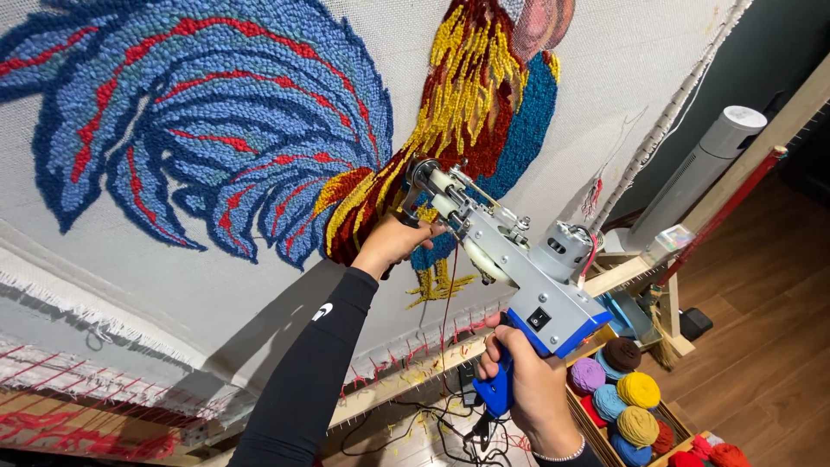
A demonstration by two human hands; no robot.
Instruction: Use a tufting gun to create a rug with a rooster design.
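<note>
Down at the lower right of the frame sits a wooden crate, and it's packed with yarn balls: brown, purple, yellow, mustard, light blue and red, bunched tight against each other, with more red ones spilling toward the bottom edge where the picture cuts them off. Up through the centre, the tufting gun is angled toward the upper left, its nose pressed to the stretched cloth right at the rooster design's yellow and red lower body. The right hand is clenched around the blue pistol grip at lower centre, fingers wrapped fully round it. The left hand, in a black sleeve, is closed on the front handle just beside the gun's nose, though the handle itself is mostly hidden behind the fingers. A red strand drops from the gun toward the frame rail. The rooster's head is cut off by the top edge, only a patch of pink showing. The needle tip is hard to make out against the pile. Black cables tangle on the floor beneath the rail, their ends lost behind the arm. At upper right a white cylindrical appliance stands half hidden behind the frame's wooden post.
</note>
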